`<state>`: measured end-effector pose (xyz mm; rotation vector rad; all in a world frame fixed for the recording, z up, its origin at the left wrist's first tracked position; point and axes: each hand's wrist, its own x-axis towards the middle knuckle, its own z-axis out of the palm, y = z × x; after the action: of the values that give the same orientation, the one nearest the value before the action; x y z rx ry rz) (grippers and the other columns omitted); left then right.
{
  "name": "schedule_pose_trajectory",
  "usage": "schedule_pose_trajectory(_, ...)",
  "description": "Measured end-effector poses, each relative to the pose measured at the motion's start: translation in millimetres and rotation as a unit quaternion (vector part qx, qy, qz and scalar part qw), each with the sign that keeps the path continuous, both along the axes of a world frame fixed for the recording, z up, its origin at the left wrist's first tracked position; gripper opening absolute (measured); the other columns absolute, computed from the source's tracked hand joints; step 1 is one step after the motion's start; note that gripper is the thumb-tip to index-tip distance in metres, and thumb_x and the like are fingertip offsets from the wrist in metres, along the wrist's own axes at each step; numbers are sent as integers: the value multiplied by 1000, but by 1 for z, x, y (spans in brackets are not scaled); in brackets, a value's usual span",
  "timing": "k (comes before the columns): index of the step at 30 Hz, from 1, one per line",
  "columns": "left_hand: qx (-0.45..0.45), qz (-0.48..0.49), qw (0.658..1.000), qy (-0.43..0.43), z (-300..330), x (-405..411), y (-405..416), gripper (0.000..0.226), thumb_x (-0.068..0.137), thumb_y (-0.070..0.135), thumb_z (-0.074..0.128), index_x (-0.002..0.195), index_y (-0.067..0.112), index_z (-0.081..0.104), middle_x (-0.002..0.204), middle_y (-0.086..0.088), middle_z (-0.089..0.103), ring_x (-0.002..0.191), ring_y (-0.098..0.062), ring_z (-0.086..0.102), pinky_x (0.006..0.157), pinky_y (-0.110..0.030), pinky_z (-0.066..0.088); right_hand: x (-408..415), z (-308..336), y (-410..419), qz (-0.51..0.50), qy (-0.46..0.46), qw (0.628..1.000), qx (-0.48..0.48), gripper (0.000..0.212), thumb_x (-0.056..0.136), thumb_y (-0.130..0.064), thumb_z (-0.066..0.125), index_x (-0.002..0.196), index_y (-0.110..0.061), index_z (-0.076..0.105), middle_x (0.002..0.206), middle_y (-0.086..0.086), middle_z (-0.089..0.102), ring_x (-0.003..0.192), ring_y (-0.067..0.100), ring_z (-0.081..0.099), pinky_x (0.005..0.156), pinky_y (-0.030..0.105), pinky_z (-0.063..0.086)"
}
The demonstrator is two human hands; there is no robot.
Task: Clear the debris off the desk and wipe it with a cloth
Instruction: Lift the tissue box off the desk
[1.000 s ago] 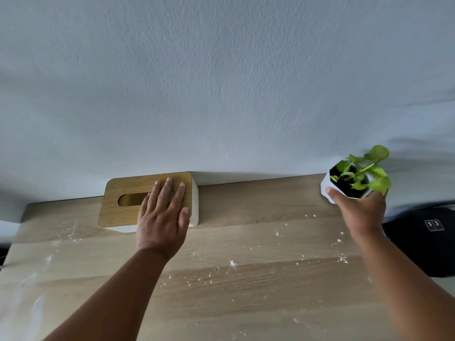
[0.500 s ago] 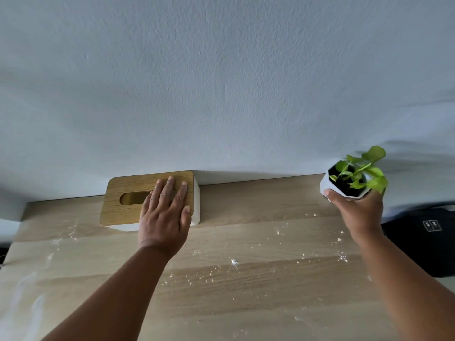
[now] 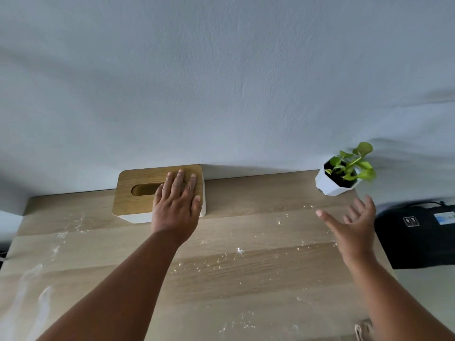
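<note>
A: We note the left hand lying flat on the wooden lid of the tissue box, fingers straight and together, gripping nothing. The box stands at the back edge of the desk, against the wall, left of middle. We judge the palm is there either to steady the box or to slide it out of the way.

B: And the right hand?

A: Empty, fingers spread apart, hovering above the desk's right side just in front of the potted plant. The pot sits at the back right corner, close to the wall and clear of the hand. We judge it is parked there to free the middle of the surface for cleaning.

B: Where is the debris?

A: White crumbs lie scattered across the middle of the desk, with thinner patches toward the left edge and the front. Pale smears show near the front left corner. None of it is cleared yet, in our judgement.

B: Any cloth?

A: We see none for certain. A pale scrap at the front right edge, beside the right forearm, is too cropped to identify. A black bag rests off the right edge of the desk.

B: Stage of the job?

A: Early, we judge: objects at the back edge, sweeping and wiping not yet begun
</note>
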<state>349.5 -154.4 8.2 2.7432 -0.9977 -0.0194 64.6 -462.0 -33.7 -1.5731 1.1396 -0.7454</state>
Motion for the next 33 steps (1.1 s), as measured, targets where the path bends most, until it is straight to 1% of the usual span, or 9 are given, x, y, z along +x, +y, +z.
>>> schedule_pose_trajectory(5, -34, -29, 997, 67, 16, 4, 11, 64, 102, 56, 23, 159, 29, 33, 172, -2, 13, 159, -21, -2, 128, -45, -4, 18, 5, 82, 20, -7, 999, 31, 112, 60, -46, 92, 151, -24, 31, 156, 11, 40, 140, 26, 47, 117, 41, 39)
schedule_pose_trajectory(12, -181, 58, 980, 64, 29, 10, 76, 60, 97, 52, 53, 149, 23, 48, 163, -5, 34, 152, -29, 25, 124, -54, 21, 81, 22, 176, 213, 16, 974, 71, 102, 69, -54, 90, 152, -32, 35, 156, 4, 43, 139, 17, 47, 113, 34, 44)
schedule_pose_trajectory(17, -249, 213, 920, 215, 26, 47, 117, 79, 87, 57, 70, 154, 32, 36, 163, 3, 32, 149, -22, 32, 120, -48, 33, 140, 39, 210, 293, 19, 955, 47, 102, 73, -40, 91, 156, -32, 31, 160, -7, 35, 143, 10, 43, 115, 31, 44)
schedule_pose_trajectory(21, -293, 237, 868, 324, 15, 64, 137, 90, 81, 44, 83, 154, 39, 30, 161, 8, 37, 148, -11, 35, 117, -43, 36, 179, 47, 220, 302, 55, 951, 32, 107, 72, -37, 93, 157, -34, 28, 156, -10, 35, 136, 10, 46, 111, 27, 45)
schedule_pose_trajectory(24, -336, 213, 838, 373, 3, 66, 144, 75, 81, 19, 85, 137, 50, 47, 138, 25, 59, 128, 5, 54, 105, -34, 48, 195, 49, 224, 298, 88, 950, 16, 101, 75, -40, 89, 156, -33, 30, 152, -9, 42, 124, 7, 54, 107, 31, 51)
schedule_pose_trajectory(27, -341, 197, 841, 371, -4, 68, 148, 69, 80, 11, 84, 117, 62, 55, 113, 34, 66, 108, 13, 61, 84, -23, 49, 203, 47, 226, 264, 93, 960, -1, 83, 79, -37, 87, 149, -32, 44, 138, -8, 52, 108, 5, 63, 98, 34, 57)
schedule_pose_trajectory(29, -356, 194, 834, 375, -6, 70, 151, 68, 80, 10, 84, 117, 61, 57, 113, 34, 66, 108, 12, 61, 82, -22, 49, 206, 45, 226, 248, 90, 964, 6, 81, 80, -35, 86, 149, -31, 45, 133, -11, 56, 105, 1, 65, 95, 25, 57)
schedule_pose_trajectory(31, -371, 188, 824, 384, -7, 72, 154, 67, 80, 11, 85, 121, 57, 57, 116, 31, 66, 110, 9, 62, 84, -23, 51, 207, 43, 225, 235, 83, 968, 24, 87, 78, -35, 88, 152, -29, 42, 126, -24, 55, 101, -16, 62, 84, 6, 51)
schedule_pose_trajectory(33, -384, 182, 813, 399, -8, 74, 156, 67, 80, 12, 86, 126, 52, 57, 120, 28, 66, 112, 6, 63, 86, -25, 52, 207, 42, 225, 235, 86, 968, 38, 88, 76, -37, 90, 150, -28, 44, 128, -20, 59, 98, -20, 60, 78, 1, 47)
